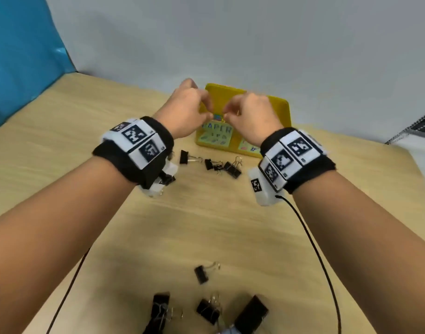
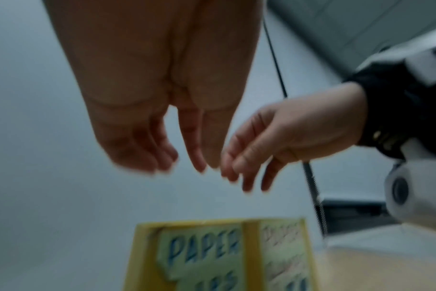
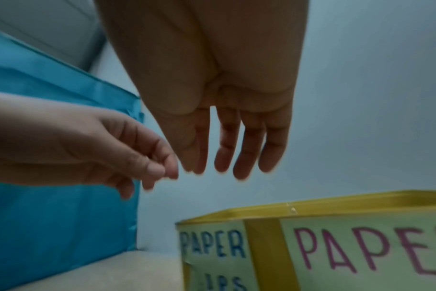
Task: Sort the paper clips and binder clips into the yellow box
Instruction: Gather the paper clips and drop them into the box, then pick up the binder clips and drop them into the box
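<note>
The yellow box (image 1: 279,109) stands at the table's far side with green "PAPER" labels on its front (image 3: 261,246). Both hands hover just above its near wall, fingertips almost touching. My left hand (image 1: 210,115) (image 2: 207,166) has thumb and index together, pointing down. My right hand (image 1: 227,118) (image 3: 193,170) pinches the same way. A tiny metallic paper clip (image 1: 222,119) shows between them in the head view; the wrist views are too blurred to show it. Black binder clips (image 1: 233,168) lie in front of the box, more (image 1: 202,273) near me.
A lone binder clip (image 1: 186,157) lies left of the cluster; larger ones (image 1: 251,314) sit at the near edge. Black cables (image 1: 315,249) trail from both wrists across the wooden table (image 1: 62,145). A blue panel (image 1: 18,56) stands at far left, a dark object (image 1: 418,128) at far right.
</note>
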`<state>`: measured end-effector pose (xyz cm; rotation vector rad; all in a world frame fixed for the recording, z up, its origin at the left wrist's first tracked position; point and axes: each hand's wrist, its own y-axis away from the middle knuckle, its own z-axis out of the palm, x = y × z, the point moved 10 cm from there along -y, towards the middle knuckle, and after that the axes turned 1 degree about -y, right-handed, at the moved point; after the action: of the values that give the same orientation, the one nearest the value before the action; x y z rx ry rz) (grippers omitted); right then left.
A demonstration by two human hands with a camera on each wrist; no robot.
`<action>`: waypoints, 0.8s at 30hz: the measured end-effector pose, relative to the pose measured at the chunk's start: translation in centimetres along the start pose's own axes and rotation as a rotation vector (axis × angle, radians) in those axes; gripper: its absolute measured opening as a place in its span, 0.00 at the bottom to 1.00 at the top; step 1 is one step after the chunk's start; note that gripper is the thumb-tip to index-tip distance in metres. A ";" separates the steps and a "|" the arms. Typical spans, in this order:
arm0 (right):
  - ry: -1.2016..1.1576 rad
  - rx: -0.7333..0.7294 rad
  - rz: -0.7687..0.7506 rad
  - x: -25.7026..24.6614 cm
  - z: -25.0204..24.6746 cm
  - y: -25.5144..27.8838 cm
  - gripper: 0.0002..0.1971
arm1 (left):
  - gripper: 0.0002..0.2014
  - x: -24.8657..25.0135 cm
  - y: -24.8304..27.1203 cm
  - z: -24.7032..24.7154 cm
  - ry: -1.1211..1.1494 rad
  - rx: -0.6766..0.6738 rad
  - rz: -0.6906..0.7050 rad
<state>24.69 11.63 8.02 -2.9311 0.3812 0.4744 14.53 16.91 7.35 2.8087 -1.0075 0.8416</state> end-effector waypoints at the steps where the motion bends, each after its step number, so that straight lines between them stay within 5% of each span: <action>1: 0.020 -0.074 -0.011 -0.4 0.5 2.1 0.09 | 0.10 0.7 2.0 0.7 -0.026 -0.106 0.033; 6: 0.182 -0.622 -0.030 -1.6 5.8 15.2 0.20 | 0.29 2.2 14.2 5.8 -0.193 -0.683 0.103; 11: 0.135 -0.863 0.079 -1.0 8.3 25.9 0.40 | 0.47 1.1 24.7 10.0 -0.260 -1.008 0.044; 16: 0.131 -0.875 0.129 -0.9 11.3 31.6 0.52 | 0.50 -0.3 29.4 11.9 -0.323 -1.029 -0.016; 20: 0.180 -0.664 0.128 -1.3 12.2 31.1 0.43 | 0.41 0.3 29.9 12.6 -0.282 -0.884 0.010; 24: 0.182 -0.633 0.084 -1.1 12.3 30.1 0.31 | 0.25 0.7 29.2 13.0 -0.212 -0.804 0.040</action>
<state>11.89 -14.68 -6.29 -3.6010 0.4446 0.3956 3.68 -9.29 -7.48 2.1978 -1.1033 0.0746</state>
